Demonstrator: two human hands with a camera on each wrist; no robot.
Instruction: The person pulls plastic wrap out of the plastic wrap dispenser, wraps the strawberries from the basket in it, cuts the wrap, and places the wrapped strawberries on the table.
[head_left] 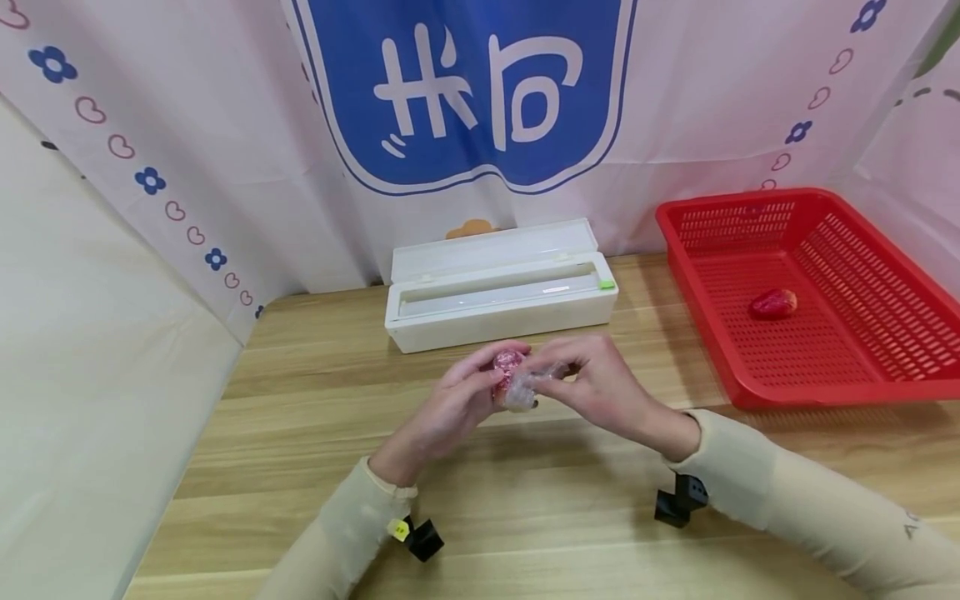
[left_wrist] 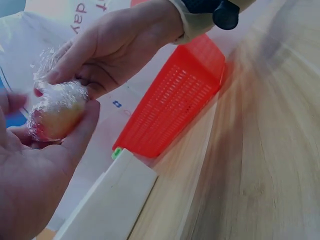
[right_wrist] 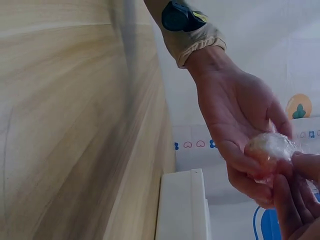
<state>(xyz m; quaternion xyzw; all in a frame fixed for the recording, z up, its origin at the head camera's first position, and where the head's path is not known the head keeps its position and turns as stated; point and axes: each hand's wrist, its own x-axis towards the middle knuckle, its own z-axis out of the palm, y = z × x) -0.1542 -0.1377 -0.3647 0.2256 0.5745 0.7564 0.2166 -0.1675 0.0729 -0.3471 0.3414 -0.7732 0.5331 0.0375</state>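
My left hand (head_left: 446, 412) holds a red-and-yellow fruit (head_left: 508, 362) above the wooden table, with fingers and thumb curled round it. Clear plastic wrap (head_left: 519, 393) clings crumpled and shiny over the fruit. From the other side, my right hand (head_left: 611, 392) pinches a gathered part of the wrap between thumb and fingers. The left wrist view shows the fruit (left_wrist: 57, 122) with its yellow side under the film and red toward one end. In the right wrist view the wrapped fruit (right_wrist: 270, 150) lies against the left palm, partly hidden by the right fingers.
A long white cling-film box (head_left: 502, 323) with its lid raised stands behind my hands. To the right is a red plastic basket (head_left: 701, 329) holding one red fruit (head_left: 773, 304). A printed white-and-blue cloth (head_left: 315, 208) hangs along the table's back edge.
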